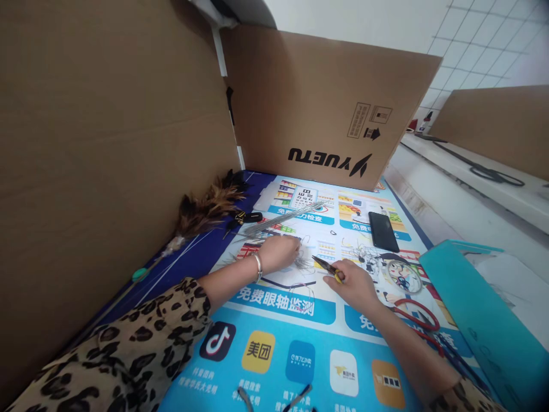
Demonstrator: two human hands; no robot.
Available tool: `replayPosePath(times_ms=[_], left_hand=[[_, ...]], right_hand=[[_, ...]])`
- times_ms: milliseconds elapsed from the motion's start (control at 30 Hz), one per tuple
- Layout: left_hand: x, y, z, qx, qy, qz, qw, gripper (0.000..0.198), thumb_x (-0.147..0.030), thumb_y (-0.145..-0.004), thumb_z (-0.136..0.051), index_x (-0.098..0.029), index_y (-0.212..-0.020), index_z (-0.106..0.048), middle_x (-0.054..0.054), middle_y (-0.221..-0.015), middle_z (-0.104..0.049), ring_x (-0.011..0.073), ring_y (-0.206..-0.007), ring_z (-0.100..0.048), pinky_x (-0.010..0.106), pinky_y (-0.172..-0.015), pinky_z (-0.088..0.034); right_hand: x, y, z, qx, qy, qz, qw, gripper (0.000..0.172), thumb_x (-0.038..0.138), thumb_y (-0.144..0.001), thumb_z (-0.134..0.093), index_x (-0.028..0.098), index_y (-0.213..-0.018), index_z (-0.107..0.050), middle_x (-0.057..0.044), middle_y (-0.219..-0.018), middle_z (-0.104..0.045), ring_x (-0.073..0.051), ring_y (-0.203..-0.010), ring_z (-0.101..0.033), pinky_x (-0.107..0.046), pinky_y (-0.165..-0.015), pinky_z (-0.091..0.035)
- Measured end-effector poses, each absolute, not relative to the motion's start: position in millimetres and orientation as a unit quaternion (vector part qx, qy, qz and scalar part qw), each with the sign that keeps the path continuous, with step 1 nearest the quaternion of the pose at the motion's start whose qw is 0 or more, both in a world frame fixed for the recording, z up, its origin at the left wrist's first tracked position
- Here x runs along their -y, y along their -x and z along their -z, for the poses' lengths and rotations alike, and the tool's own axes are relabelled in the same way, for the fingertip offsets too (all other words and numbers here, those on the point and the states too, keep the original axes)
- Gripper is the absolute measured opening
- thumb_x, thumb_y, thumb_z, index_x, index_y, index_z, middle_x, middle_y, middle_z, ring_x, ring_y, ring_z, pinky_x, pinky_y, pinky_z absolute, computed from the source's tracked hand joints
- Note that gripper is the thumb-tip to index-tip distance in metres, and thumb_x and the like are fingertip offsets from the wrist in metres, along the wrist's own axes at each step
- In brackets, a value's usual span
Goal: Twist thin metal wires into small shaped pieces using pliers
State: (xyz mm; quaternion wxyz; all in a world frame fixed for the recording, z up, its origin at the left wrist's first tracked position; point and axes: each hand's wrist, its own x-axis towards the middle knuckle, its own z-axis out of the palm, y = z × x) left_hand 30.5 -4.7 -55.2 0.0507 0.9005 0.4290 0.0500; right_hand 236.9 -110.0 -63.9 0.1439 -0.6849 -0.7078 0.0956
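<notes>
My left hand (278,254), with a silver bangle at the wrist, is closed over the middle of the printed mat, its fingers pinched on thin wire. A loose tangle of fine wire (305,262) spreads beside its fingertips. My right hand (355,283) grips pliers (326,265) with dark pointed jaws and yellow handles. Their tips point left toward the tangle, a small gap away. Beyond my left hand lies a bundle of straight silvery wires (285,218). Another dark wire cluster (362,254) sits past my right hand.
Cardboard panels (317,109) stand at the back and left. A black phone (383,232), a clear round dish (404,277), red-handled scissors (418,316) and a teal folder (472,320) lie on the right. A feather duster (206,209) and a black-handled tool (251,217) are at left.
</notes>
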Motion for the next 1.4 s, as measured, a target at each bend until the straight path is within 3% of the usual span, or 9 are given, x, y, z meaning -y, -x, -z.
replayPosePath(times_ms=[300, 1000, 1200, 1400], left_hand=[[9, -31, 55, -0.399, -0.917, -0.019, -0.019, 0.028, -0.026, -0.083, -0.036, -0.011, -0.086, -0.060, 0.014, -0.083, -0.063, 0.0256, -0.075, -0.059, 0.035, -0.064, -0.044], [10, -38, 53, -0.434, -0.890, -0.134, 0.049, 0.025, -0.025, -0.086, -0.033, -0.014, -0.092, -0.055, 0.011, -0.091, -0.059, 0.0202, -0.080, -0.057, 0.028, -0.067, -0.041], [9, -40, 59, -0.420, -0.897, -0.128, 0.059, 0.023, -0.024, -0.085, -0.033, -0.014, -0.090, -0.054, 0.010, -0.084, -0.061, 0.0204, -0.076, -0.058, 0.030, -0.066, -0.040], [8, -41, 62, -0.385, -0.895, -0.185, 0.131, 0.019, -0.020, -0.083, -0.037, -0.015, -0.087, -0.055, 0.008, -0.084, -0.061, 0.0181, -0.079, -0.057, 0.029, -0.071, -0.041]], right_hand=[[110, -236, 66, 0.711, 0.684, -0.085, 0.137, 0.028, 0.047, -0.076, -0.050, 0.026, -0.094, -0.057, 0.000, -0.081, -0.054, -0.013, -0.071, -0.050, -0.022, -0.056, -0.027], [109, -236, 62, 0.709, 0.684, -0.098, 0.144, 0.026, 0.046, -0.076, -0.051, 0.024, -0.089, -0.057, -0.001, -0.080, -0.053, -0.013, -0.071, -0.049, -0.022, -0.057, -0.028], [110, -236, 63, 0.706, 0.686, -0.094, 0.146, 0.025, 0.044, -0.076, -0.052, 0.024, -0.089, -0.057, 0.000, -0.079, -0.053, -0.013, -0.069, -0.049, -0.022, -0.057, -0.027], [110, -236, 64, 0.708, 0.684, -0.095, 0.151, 0.026, 0.044, -0.076, -0.051, 0.023, -0.091, -0.057, -0.001, -0.081, -0.054, -0.013, -0.071, -0.049, -0.022, -0.058, -0.028]])
